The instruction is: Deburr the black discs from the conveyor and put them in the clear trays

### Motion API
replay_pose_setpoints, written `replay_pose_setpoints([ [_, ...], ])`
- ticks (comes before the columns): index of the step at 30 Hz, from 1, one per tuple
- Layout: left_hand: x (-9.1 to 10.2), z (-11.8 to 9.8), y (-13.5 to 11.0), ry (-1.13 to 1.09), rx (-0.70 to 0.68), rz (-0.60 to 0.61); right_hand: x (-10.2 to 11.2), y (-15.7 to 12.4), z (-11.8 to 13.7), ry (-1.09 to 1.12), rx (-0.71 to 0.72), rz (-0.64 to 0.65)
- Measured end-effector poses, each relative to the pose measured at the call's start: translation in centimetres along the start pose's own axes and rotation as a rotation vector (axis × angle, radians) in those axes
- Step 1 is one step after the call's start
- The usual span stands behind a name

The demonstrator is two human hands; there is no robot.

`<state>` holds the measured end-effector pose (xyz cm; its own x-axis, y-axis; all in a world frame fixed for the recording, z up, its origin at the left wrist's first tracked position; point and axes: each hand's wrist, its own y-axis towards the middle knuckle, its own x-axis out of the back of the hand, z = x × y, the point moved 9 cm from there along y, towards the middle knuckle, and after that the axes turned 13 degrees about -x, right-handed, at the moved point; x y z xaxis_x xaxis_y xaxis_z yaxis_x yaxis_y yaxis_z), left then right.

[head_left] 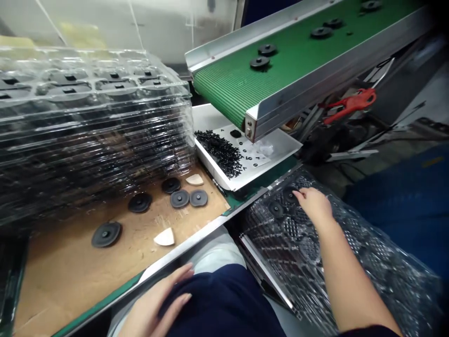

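Note:
My right hand (315, 206) reaches over a clear plastic tray (308, 248) at my right side. Its fingertips pinch the edge of a dark round disc (289, 194), which lies in one of the tray's pockets. Beside it, a second dark disc (276, 209) sits in another pocket. Down at my lap, my left hand (157, 299) has its fingers apart and holds nothing. On the brown work board, several similar discs lie loose, among them a larger grey one (106, 234). Two pale wedge-shaped pieces (164, 237) are on the board too.
A tall stack of clear trays (94, 135) with discs stands at the left. Ahead, a green conveyor belt (231, 89) carries several discs. Under its end, a white tray (220, 180) holds a heap of small black parts (220, 152). A red-handled tool (354, 104) is below the conveyor.

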<state>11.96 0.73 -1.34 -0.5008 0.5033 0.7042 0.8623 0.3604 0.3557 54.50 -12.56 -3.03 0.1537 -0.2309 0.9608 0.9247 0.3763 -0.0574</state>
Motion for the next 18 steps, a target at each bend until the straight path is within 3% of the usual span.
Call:
replay_pose_setpoints([
  [2,-0.3,-0.4,-0.3,0.017,-0.010,0.004,-1.6,2.3,-1.8,-0.037,-0.059,0.061],
  [5,-0.6,-1.1,-1.0,0.038,-0.020,-0.010,-3.7,3.2,-2.7,-0.043,-0.086,0.099],
  [7,-0.4,-1.3,-1.6,0.052,-0.009,-0.039,-4.0,2.9,-3.1,-0.030,-0.104,0.062],
  [10,0.4,-1.6,-2.9,0.067,0.009,-0.095,-2.7,2.0,-3.0,0.015,-0.101,-0.041],
  [13,1.5,-1.6,-4.5,0.034,0.033,-0.153,-0.9,0.6,0.0,0.101,0.021,-0.127],
  [18,2.6,0.1,-6.9,-0.057,0.189,-0.203,-0.3,-5.0,10.7,0.228,0.444,-0.139],
])
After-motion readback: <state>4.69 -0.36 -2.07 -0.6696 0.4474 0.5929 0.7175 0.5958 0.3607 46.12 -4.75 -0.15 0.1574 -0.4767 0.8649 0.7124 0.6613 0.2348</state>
